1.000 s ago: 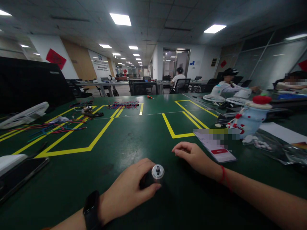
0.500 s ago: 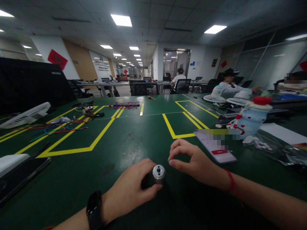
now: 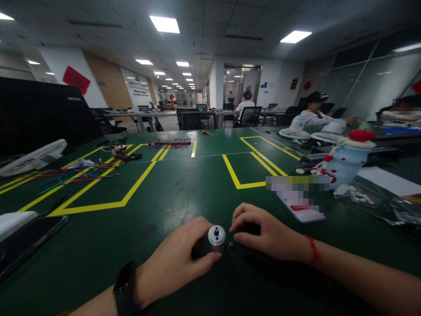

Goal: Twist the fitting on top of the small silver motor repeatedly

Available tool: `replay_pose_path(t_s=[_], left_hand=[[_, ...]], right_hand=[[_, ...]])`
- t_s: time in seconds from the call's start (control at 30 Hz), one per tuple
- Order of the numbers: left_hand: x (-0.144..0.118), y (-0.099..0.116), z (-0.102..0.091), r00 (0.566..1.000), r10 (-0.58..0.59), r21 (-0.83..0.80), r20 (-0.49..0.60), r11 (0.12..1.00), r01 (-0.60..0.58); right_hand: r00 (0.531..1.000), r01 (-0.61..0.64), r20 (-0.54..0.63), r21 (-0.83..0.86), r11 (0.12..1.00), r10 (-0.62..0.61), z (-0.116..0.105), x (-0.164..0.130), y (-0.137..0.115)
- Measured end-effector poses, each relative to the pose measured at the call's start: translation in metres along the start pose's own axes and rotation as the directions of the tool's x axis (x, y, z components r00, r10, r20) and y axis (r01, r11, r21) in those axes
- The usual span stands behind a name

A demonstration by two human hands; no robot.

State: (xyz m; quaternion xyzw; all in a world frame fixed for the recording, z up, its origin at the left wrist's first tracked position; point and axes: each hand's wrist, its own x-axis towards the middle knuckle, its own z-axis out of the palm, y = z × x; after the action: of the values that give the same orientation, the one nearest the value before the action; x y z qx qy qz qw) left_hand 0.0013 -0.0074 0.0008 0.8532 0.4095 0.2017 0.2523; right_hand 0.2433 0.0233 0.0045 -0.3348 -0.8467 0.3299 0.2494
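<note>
A small cylindrical metal motor [image 3: 216, 235] stands upright on the green table, its silver end up, with a dark centre and small holes. My left hand [image 3: 179, 254] grips it from the left, thumb at the near side and fingers behind. Just right of the motor lies a tiny metal piece like a nut [image 3: 231, 245], too small to make out fully. Close beside that piece is my right hand [image 3: 263, 232], its fingers curved and apart from the thumb, with nothing visible between them.
To the right are a phone [image 3: 307, 215], a blue bottle with a red top [image 3: 350, 162] and a clear plastic bag [image 3: 384, 206]. Loose wires [image 3: 82, 173] and a dark phone-like slab [image 3: 36, 243] lie left. An orange-handled screwdriver [image 3: 206, 132] is at the far edge. Other people sit beyond.
My right hand has moved down toward the table and its fingers have loosened. The tiny metal piece now shows on the table beside the motor. My left hand keeps its hold.
</note>
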Motion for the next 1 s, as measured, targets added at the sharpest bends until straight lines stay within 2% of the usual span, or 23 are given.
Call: replay_pose_path(t_s=[0.13, 0.3, 0.43, 0.5, 0.57, 0.63, 0.8, 0.9, 1.0], left_hand=[[0.000, 0.000, -0.001, 1.000, 0.004, -0.012, -0.003, 1.000, -0.004], [0.000, 0.001, -0.002, 1.000, 0.008, -0.017, -0.002, 1.000, -0.008], [-0.002, 0.000, -0.002, 1.000, -0.019, -0.008, -0.001, 1.000, 0.019], [-0.002, -0.001, -0.002, 1.000, -0.024, -0.006, -0.004, 1.000, 0.024], [-0.002, -0.001, -0.002, 1.000, -0.017, -0.008, -0.004, 1.000, 0.017], [-0.001, 0.000, -0.002, 1.000, -0.009, -0.014, -0.003, 1.000, 0.009], [0.002, 0.001, -0.003, 1.000, -0.003, -0.020, 0.007, 1.000, 0.003], [0.001, 0.000, -0.001, 1.000, 0.012, -0.030, 0.000, 0.999, -0.012], [0.001, -0.002, 0.002, 1.000, 0.016, -0.019, -0.009, 1.000, -0.017]], right_hand=[[0.997, -0.075, -0.022, 0.091, 0.993, 0.078, -0.002, 0.002, 0.002], [0.998, -0.065, -0.008, 0.086, 0.994, 0.066, -0.002, 0.002, 0.004], [0.982, -0.174, -0.052, 0.156, 0.972, 0.184, -0.002, 0.002, 0.007], [0.990, -0.134, -0.037, 0.095, 0.986, 0.138, -0.001, 0.001, 0.006], [1.000, -0.025, 0.008, -0.021, 0.999, 0.025, 0.002, 0.000, 0.003], [0.999, 0.032, 0.014, -0.070, 0.997, -0.031, 0.005, 0.001, -0.001], [0.973, 0.072, -0.219, 0.003, 0.997, -0.069, 0.009, 0.009, -0.018], [0.972, 0.110, -0.209, 0.007, 0.994, -0.106, 0.012, 0.014, -0.030], [0.982, 0.095, -0.164, -0.002, 0.995, -0.095, 0.017, 0.016, -0.037]])
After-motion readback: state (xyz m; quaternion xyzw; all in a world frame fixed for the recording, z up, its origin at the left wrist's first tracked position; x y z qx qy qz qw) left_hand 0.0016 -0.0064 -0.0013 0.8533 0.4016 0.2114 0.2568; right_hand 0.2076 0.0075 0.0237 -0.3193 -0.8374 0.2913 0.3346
